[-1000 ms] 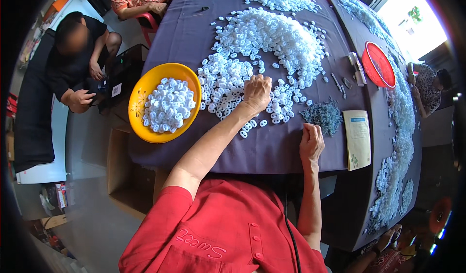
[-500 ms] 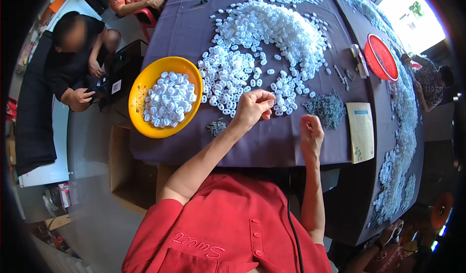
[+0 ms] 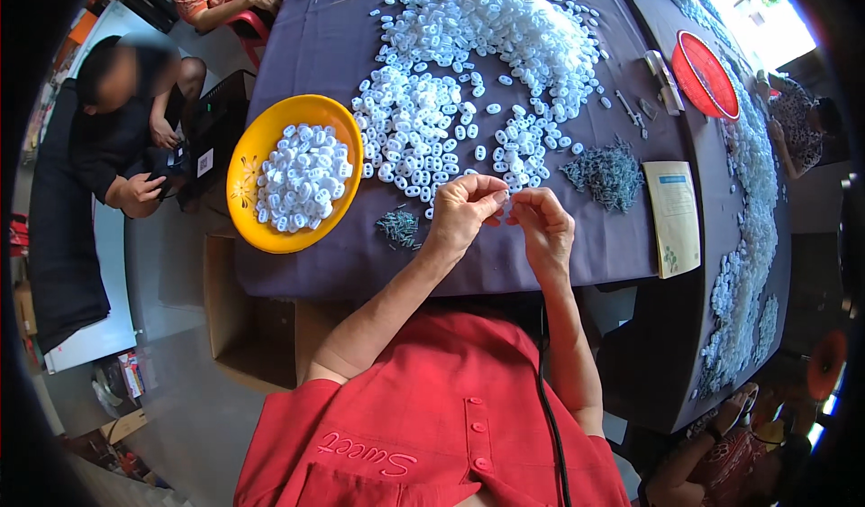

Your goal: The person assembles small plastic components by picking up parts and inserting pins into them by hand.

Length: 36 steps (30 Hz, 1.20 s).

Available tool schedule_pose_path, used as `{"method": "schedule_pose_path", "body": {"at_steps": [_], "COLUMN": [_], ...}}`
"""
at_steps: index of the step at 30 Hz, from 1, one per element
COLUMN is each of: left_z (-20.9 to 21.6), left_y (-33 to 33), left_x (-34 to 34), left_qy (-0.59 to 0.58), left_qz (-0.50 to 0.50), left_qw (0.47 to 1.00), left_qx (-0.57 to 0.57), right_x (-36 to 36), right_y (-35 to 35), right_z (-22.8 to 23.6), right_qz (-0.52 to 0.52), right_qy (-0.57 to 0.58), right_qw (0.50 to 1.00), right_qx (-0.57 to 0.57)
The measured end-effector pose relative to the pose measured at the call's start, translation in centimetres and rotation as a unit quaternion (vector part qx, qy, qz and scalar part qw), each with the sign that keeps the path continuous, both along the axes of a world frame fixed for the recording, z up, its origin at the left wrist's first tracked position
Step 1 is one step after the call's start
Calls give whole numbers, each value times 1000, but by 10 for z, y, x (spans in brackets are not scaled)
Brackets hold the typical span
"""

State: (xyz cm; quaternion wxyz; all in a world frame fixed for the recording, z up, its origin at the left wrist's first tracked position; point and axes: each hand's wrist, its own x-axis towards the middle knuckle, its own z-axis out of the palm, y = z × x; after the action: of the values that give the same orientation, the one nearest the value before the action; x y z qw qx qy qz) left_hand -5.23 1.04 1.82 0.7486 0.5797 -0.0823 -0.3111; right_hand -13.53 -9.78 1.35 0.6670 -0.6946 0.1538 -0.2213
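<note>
My left hand (image 3: 461,212) and my right hand (image 3: 544,228) meet over the near part of the table, thumbs and fingers pinched closed. A small white piece (image 3: 505,204) shows between the fingertips, mostly covered, and what the right fingers pinch is too small to make out. Just beyond them lies a small group of white oval two-hole plastic pieces (image 3: 521,151). Right of that sits a heap of small grey-green slivers (image 3: 605,177). A smaller heap of green slivers (image 3: 399,227) lies beside my left wrist. More white oval pieces (image 3: 410,129) spread out at the left.
A yellow bowl (image 3: 241,151) of white pieces stands at the table's left edge. Farther off rises a large white heap (image 3: 505,25). At the right are a cream printed booklet (image 3: 676,228), a red basket (image 3: 707,75) and small tools (image 3: 631,111). Other people sit around.
My right hand has moved up and left from beside the grey-green heap to meet my left hand. The view has shifted slightly.
</note>
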Motion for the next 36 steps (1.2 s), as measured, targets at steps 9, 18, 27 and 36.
{"method": "schedule_pose_path", "body": {"at_steps": [9, 18, 27, 36], "left_z": [9, 5, -1, -31], "left_y": [0, 0, 1, 16], "left_x": [-4, -2, -8, -17], "left_qy": [-29, -56, -73, 20], "left_qz": [-22, -41, -50, -13], "left_qw": [999, 998, 996, 1000], "left_qx": [3, 1, 24, -1], "right_x": [-1, -2, -5, -3], "right_y": [0, -1, -13, -12], "right_z": [5, 8, 12, -7], "right_qz": [-7, -4, 34, 76], "right_qy": [-40, -19, 68, 119], "right_qw": [997, 1000, 997, 990], "right_qx": [66, 16, -23, -3]}}
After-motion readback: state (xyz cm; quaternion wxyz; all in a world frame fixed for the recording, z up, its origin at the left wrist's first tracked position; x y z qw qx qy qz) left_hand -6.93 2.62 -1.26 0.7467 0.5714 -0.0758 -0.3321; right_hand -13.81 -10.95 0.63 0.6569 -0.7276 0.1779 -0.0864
